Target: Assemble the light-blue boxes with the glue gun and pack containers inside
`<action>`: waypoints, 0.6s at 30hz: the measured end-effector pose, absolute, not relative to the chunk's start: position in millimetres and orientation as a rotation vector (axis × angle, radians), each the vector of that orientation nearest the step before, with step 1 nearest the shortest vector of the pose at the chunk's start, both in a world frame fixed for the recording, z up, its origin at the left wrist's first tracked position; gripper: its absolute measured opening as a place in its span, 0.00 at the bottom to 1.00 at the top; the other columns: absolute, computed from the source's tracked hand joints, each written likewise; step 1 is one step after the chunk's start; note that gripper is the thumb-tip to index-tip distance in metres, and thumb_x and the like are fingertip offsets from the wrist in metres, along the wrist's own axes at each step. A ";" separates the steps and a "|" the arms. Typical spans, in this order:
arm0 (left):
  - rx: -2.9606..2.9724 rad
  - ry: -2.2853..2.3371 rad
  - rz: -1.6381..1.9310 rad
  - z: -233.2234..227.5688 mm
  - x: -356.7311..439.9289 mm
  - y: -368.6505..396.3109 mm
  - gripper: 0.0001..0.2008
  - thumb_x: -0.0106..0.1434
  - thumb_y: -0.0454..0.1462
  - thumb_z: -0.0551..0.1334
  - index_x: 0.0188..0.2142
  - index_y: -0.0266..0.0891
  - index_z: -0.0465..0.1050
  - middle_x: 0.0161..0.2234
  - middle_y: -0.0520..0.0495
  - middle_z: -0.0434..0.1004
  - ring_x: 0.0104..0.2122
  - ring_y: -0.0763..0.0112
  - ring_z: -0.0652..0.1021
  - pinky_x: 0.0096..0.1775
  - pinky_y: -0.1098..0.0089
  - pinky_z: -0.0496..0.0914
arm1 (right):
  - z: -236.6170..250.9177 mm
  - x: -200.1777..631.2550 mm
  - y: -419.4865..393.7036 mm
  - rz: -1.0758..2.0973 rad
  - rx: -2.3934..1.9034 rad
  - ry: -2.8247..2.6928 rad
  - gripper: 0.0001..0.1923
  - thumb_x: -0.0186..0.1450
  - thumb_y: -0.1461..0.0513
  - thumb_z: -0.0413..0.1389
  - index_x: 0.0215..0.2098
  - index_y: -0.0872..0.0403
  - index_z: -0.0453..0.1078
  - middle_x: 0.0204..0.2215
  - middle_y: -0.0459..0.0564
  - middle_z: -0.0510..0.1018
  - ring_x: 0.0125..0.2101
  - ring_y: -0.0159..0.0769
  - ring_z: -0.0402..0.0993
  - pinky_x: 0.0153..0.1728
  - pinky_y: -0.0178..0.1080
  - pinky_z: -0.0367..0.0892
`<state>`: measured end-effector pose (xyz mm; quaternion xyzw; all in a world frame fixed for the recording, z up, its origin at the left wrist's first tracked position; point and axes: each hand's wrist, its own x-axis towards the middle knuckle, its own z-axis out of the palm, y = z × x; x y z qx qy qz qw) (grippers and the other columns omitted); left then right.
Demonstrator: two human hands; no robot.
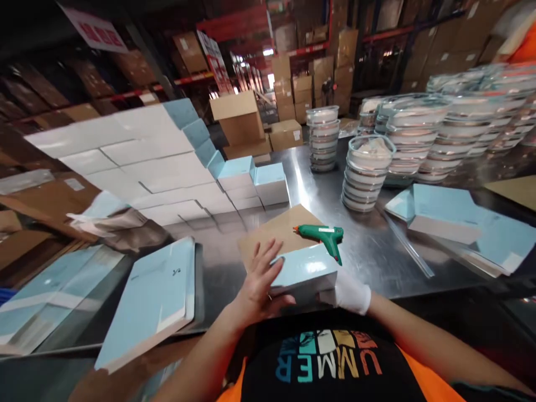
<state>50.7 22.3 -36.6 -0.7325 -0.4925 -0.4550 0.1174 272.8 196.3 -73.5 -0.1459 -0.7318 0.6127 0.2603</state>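
Observation:
A small box [307, 265] with a light-blue top and pale sides lies near the table's front edge, before my body. My left hand [262, 282], bare, is at its left end with fingers spread and the thumb along the near side. In a white glove, my right hand [354, 291] grips the right end of the box; some of its fingers are hidden. Just behind the box, a green glue gun [326, 231] rests with its orange nozzle pointing left. Under the gun is a flat sheet of brown cardboard [268, 231].
White-and-blue boxes [167, 162] are stacked at the back left. Flat light-blue cartons [154, 296] lie left, and others [444, 206] lie right by a clear strip [412, 248]. Stacks of clear-lidded round containers [366, 173] line the metal table [304, 178]. Shelves with brown cartons stand behind.

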 end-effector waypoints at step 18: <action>-0.405 -2.004 -3.448 -5.8 52.7 188.8 0.20 0.56 0.47 0.79 0.38 0.36 0.80 0.32 0.40 0.85 0.30 0.59 0.84 0.35 0.62 0.80 | -46.0 266.0 293.1 1.576 -0.808 -1.470 0.59 0.53 0.40 0.71 0.73 0.52 0.55 0.55 0.60 0.80 0.49 0.50 0.80 0.38 0.45 0.81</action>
